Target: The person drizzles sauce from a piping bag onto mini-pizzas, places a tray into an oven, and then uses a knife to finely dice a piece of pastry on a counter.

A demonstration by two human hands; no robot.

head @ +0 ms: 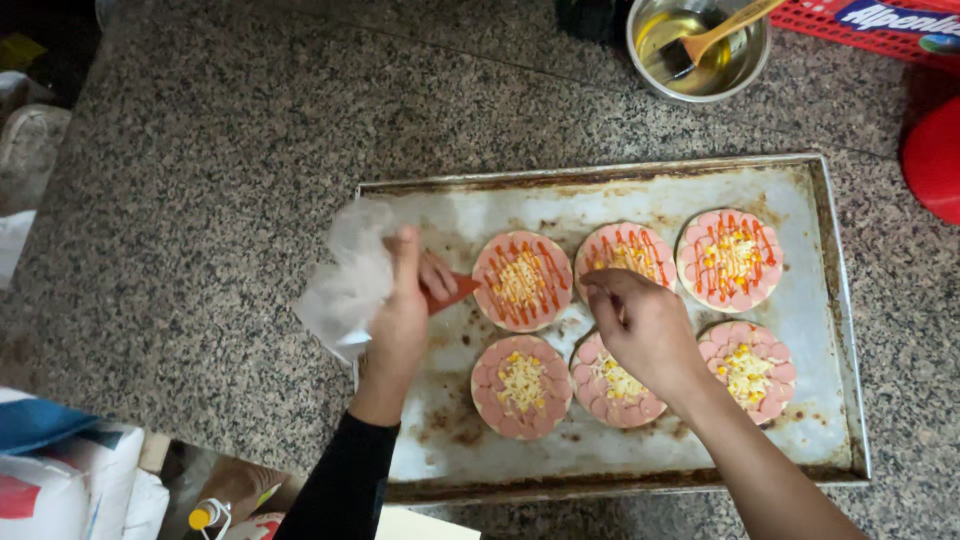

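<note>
A worn metal baking tray [640,190] on a speckled granite counter carries several small round pizzas ringed with pink sausage slices, with cheese and corn in the middle. The three in the back row, such as the pizza [522,280], have red sauce stripes; the front ones, like the pizza [521,386], have none. My left hand [402,310] grips a clear plastic piping bag [350,275] with red sauce; its tip [462,289] points at the left back pizza. My right hand [640,325] hovers over the middle pizzas, fingers curled, touching the edge of the middle back pizza [626,252].
A steel bowl [700,45] with oil and a wooden-handled brush stands behind the tray. A red basket [880,30] and a red round object [935,160] sit at the far right. White bags [70,480] and a small bottle [205,517] lie at the lower left.
</note>
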